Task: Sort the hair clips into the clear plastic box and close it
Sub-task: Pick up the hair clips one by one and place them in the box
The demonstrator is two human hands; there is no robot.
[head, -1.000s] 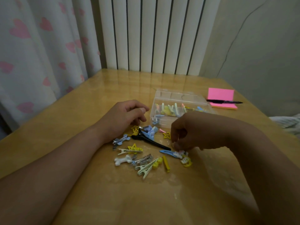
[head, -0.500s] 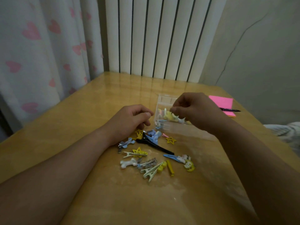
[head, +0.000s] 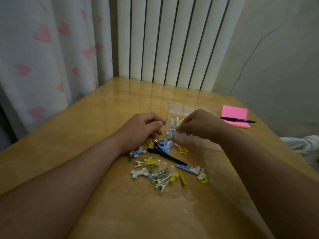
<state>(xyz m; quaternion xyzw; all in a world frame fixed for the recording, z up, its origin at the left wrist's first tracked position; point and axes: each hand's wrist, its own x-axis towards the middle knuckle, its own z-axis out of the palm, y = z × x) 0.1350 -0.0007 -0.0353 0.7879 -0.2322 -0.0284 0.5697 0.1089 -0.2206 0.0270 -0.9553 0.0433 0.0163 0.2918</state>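
Head view, pen (head: 237,120) on notepad (head: 235,113) (pink), radiator (head: 172,42)

Left hand (head: 141,130) rested loosely curled, knuckles up. Right hand (head: 202,125) raised, fingertips (head: 179,127) pinched together; both forearms extended forward.

A glossy wooden surface (head: 89,135) carries scattered hair clips (head: 160,169) at frame centre, a clear plastic box (head: 183,109) right of centre, and a pink notepad (head: 234,114) with a pen (head: 237,120) at right.
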